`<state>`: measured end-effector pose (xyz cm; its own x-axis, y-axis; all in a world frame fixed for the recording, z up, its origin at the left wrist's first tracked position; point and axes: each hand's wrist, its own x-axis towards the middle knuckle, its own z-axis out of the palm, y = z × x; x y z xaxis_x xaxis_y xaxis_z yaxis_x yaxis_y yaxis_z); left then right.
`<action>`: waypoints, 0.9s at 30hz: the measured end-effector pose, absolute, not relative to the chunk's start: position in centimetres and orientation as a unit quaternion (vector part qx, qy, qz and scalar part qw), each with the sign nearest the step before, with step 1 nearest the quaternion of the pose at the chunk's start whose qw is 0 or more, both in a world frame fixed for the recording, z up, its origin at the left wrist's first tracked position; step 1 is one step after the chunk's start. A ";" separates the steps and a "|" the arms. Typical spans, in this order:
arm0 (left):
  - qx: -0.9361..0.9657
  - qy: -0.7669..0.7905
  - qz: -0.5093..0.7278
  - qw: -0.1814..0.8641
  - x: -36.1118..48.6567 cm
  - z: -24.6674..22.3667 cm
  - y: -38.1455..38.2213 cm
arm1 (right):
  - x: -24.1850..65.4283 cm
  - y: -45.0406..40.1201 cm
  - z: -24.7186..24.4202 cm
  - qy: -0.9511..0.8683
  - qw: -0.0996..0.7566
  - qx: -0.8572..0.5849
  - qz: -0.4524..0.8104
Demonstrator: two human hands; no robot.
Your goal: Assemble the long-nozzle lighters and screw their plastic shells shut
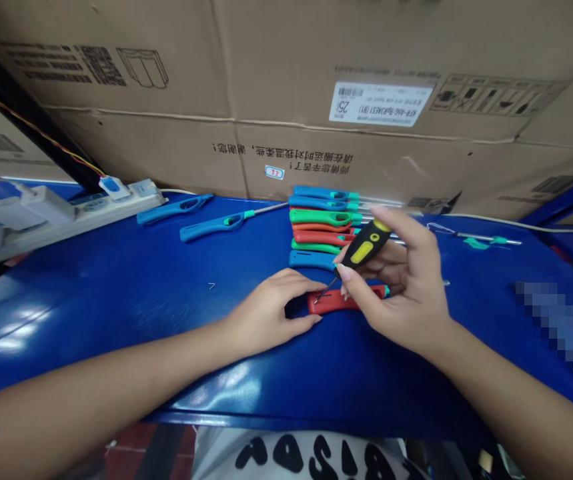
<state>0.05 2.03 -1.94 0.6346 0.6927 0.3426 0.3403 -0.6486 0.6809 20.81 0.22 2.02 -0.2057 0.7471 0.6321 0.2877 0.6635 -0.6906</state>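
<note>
A red lighter (333, 302) lies on the blue table, its left end between the thumb and fingers of my left hand (271, 310). My right hand (406, 287) grips a black and yellow screwdriver (365, 247) tilted down to the left, its tip at the red lighter's left end. Right behind are stacked lighters: a blue one (311, 259) nearest, then several green, red and blue ones, such as the green lighter (316, 217). My right hand hides part of the stack and of the red lighter.
Behind the table stands a large cardboard box (276, 80). A power strip (91, 210) with plugs lies at the left, near a blue lighter (211, 227) and a blue casing (171, 209). A metal rod (489, 237) with green pieces lies at the right.
</note>
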 end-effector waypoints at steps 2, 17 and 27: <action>0.856 0.300 0.301 0.294 0.1 -1.9 2.0 | 20.7 0.2 1.9 -0.750 0.523 -0.346 0.209; 0.848 0.314 0.297 0.307 0.3 -1.9 2.1 | 21.2 0.0 2.4 -0.839 0.426 -0.320 0.112; 0.841 0.321 0.305 0.310 0.3 -2.2 2.1 | 20.8 0.6 5.5 -0.865 0.342 -0.368 0.020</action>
<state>0.27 2.08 -2.19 0.6076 0.7290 0.3151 0.3509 -0.6024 0.7170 20.83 0.60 5.51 -0.4963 0.6492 0.5763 0.6221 0.7290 -0.2855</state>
